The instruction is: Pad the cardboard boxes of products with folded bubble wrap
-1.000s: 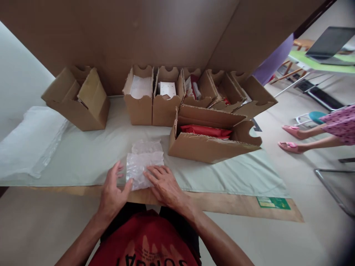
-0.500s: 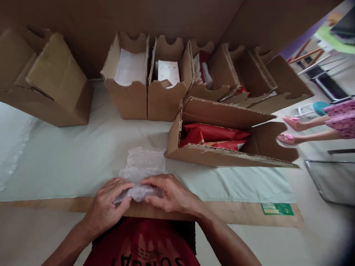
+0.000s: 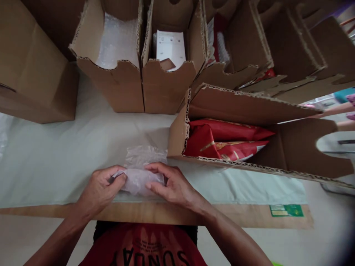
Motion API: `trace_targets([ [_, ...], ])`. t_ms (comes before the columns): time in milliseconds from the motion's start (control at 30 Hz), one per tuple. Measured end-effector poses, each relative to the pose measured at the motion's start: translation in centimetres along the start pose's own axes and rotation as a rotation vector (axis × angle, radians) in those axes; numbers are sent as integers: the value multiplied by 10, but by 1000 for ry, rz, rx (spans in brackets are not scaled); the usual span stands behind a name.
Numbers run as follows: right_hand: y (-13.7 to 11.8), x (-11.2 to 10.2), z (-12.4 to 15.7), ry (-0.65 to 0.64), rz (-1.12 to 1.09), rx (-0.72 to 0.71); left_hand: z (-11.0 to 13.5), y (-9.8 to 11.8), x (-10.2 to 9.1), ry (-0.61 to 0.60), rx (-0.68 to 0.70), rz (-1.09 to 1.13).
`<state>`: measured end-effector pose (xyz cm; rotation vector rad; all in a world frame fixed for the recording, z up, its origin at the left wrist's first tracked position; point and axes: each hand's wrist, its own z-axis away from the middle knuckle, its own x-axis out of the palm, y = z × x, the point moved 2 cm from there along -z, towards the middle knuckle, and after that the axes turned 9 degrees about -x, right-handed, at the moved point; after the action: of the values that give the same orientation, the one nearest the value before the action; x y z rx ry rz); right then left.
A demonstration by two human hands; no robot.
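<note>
A roll of bubble wrap (image 3: 140, 181) lies near the front edge of the cloth-covered table, its loose flap spread out on the far side. My left hand (image 3: 107, 186) pinches the roll's left end between thumb and fingers. At the right end, my right hand (image 3: 172, 184) grips it with thumb in front and fingers over the top. A dark bit shows inside the left end; what is wrapped there I cannot make out. Just right of the flap, an open cardboard box (image 3: 177, 144) lies with red packets (image 3: 230, 140) in it.
Cardboard bins stand in a row behind: one with bubble wrap sheets (image 3: 118, 42), one with a white box (image 3: 170, 50), others further right. A larger cardboard box (image 3: 41, 74) stands at left. A green card (image 3: 287, 210) lies on the wooden edge. A person's leg shows at far right.
The bubble wrap has been rolled further away from me into a thicker bundle, with less flap left flat. Both hands moved slightly forward. My view has come closer to the bins.
</note>
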<state>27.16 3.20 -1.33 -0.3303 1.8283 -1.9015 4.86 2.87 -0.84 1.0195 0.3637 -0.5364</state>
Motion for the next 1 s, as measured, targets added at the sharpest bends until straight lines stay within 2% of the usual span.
trace_targets([
  [267, 33, 6, -12, 247, -40, 64, -19, 16, -4, 79, -29, 58],
  [433, 33, 6, -11, 256, 19, 40, -18, 28, -8, 73, 123, -9],
  [567, 33, 4, -11, 257, 85, 19, -22, 24, -4, 5, 90, 22],
  [667, 24, 4, -3, 255, 235, -25, -27, 17, -2, -50, 36, 82],
  [767, -3, 8, 10, 262, 498, -208, -30, 14, -1, -60, 28, 93],
  [867, -29, 17, 12, 173, 686, -365, -33, 15, 0, -41, 62, 56],
  [933, -36, 21, 2, 96, 782, -360, -34, 16, 0, -28, 88, 20],
  [1000, -35, 21, -15, 12, 878, -285, -36, 17, 1, -6, 102, -21],
])
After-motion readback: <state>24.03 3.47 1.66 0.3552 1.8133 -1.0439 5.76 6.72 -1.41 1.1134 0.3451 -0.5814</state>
